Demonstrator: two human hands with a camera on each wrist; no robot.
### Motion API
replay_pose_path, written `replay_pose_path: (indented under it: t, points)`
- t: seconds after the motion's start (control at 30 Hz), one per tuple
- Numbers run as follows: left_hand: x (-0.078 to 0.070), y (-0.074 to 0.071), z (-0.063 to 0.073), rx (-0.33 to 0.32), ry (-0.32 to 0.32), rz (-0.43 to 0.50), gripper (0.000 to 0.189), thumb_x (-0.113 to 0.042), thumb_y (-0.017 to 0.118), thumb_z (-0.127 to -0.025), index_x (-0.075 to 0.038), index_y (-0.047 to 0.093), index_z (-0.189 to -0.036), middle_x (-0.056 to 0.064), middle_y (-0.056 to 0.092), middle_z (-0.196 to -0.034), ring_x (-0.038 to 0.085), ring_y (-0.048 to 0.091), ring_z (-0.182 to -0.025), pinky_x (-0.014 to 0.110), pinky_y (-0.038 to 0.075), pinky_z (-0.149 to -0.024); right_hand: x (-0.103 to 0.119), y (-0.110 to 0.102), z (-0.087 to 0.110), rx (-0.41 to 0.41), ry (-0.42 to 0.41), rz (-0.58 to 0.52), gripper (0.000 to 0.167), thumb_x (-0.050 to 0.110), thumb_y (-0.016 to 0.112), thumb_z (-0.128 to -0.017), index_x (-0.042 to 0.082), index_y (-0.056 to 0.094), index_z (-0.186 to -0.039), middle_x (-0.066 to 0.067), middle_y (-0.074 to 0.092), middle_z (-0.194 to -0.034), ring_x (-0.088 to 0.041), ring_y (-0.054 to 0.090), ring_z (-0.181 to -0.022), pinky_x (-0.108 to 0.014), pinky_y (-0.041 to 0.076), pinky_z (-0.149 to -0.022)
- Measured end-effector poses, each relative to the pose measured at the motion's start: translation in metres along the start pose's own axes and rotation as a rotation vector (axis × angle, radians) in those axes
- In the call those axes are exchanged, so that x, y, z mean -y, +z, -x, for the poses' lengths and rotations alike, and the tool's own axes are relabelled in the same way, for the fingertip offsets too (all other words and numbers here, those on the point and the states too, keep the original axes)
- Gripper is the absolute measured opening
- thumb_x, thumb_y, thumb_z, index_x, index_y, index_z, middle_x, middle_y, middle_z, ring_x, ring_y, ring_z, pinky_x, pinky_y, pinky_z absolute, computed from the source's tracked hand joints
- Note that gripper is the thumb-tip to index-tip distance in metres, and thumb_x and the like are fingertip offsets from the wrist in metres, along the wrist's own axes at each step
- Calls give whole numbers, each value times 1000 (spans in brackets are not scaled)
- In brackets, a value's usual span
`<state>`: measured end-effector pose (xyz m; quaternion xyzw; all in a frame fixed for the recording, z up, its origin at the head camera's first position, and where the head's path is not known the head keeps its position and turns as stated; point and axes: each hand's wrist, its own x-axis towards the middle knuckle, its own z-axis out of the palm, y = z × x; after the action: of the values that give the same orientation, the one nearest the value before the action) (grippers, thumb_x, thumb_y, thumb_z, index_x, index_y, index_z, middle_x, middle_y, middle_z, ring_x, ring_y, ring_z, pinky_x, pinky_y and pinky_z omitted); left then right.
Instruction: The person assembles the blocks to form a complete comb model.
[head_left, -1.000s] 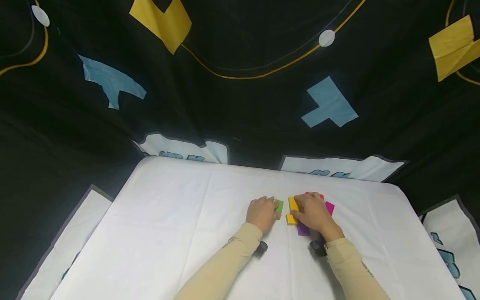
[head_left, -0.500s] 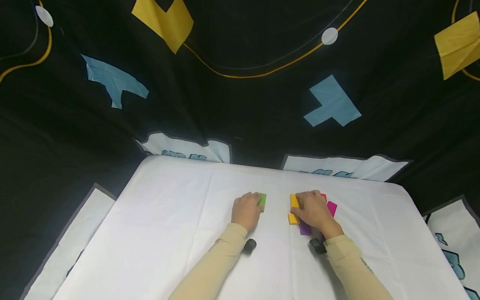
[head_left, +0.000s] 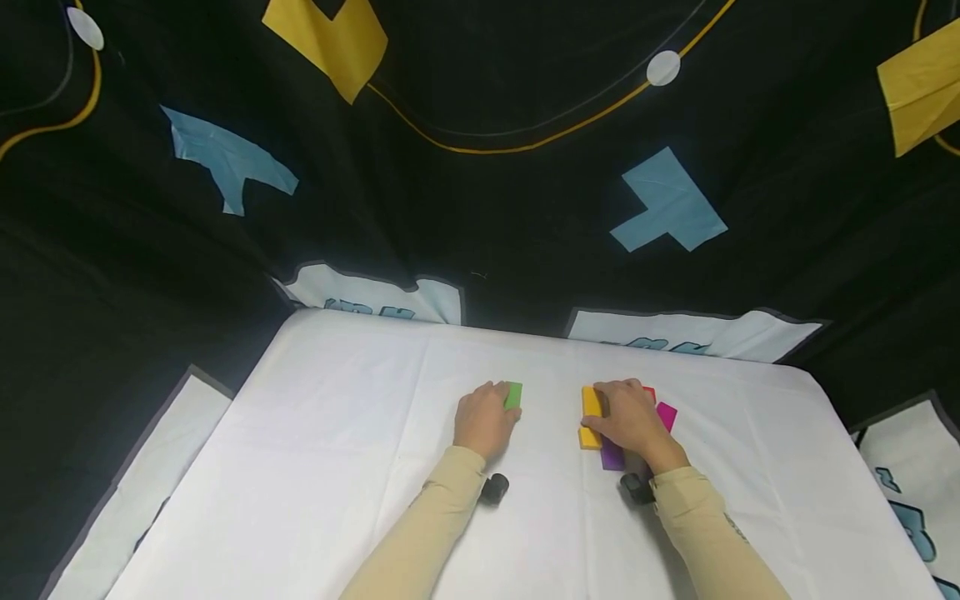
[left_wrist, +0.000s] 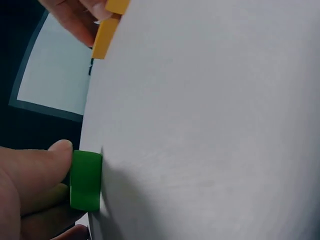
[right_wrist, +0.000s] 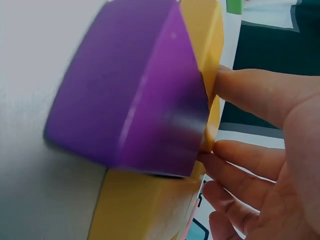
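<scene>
My left hand (head_left: 483, 419) pinches a green block (head_left: 513, 395) on the table, left of the other blocks. In the left wrist view the thumb lies along one side of this green block (left_wrist: 86, 181). The right hand (head_left: 630, 421) is over a cluster of coloured blocks, its thumb and fingertips on a yellow block (head_left: 591, 404). Close to the right wrist camera stands a purple block (right_wrist: 135, 85), which partly hides the yellow block (right_wrist: 204, 35) and the contact. Red (head_left: 648, 393) and magenta (head_left: 667, 416) blocks show beyond the right hand, partly covered by it.
A white cloth covers the table (head_left: 337, 467). Behind it hangs a black curtain (head_left: 480, 225) with yellow and blue patches. A small dark wrist camera (head_left: 494, 489) sits at the left wrist, another dark wrist camera (head_left: 636, 488) at the right.
The left hand has moved left and slightly away from the person with the green block, widening the gap to the cluster. My right hand has stayed nearly in place.
</scene>
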<state>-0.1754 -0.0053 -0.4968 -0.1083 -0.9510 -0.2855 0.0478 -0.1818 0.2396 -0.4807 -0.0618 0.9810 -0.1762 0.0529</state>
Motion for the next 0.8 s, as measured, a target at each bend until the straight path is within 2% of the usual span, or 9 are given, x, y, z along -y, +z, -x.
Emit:
replay_pose_path:
  t: [0.17, 0.3, 0.5, 0.8]
  points:
    - [3, 0, 0, -14, -11, 22, 47, -25, 76, -89, -4, 66, -130, 16, 67, -129, 35, 60, -124, 54, 49, -102, 0, -1, -2, -12, 7, -12, 66, 33, 82, -81, -3, 62, -133, -21, 65, -126, -41, 49, -121, -60, 47, -100]
    - [4, 4, -1, -50, -36, 23, 49, -27, 78, -87, -6, 68, -129, 17, 68, -127, 33, 62, -122, 52, 50, -100, 2, -2, -3, -19, 32, -39, 67, 34, 82, -80, -3, 62, -133, -20, 66, -124, -40, 50, -120, -58, 50, -99]
    - [6, 10, -2, -102, -65, 23, 49, -29, 80, -85, -6, 70, -127, 17, 69, -124, 32, 64, -118, 51, 50, -99, 7, -3, -8, -43, 89, -104, 69, 39, 79, -81, 3, 60, -137, -19, 62, -130, -36, 50, -121, -57, 52, -98]
    - [6, 10, -3, -120, -80, 37, 48, -29, 80, -84, -6, 70, -126, 17, 69, -124, 32, 65, -117, 50, 50, -99, 23, -7, -22, -109, 49, -137, 66, 38, 76, -85, 5, 58, -139, -19, 57, -140, -37, 45, -130, -58, 45, -107]
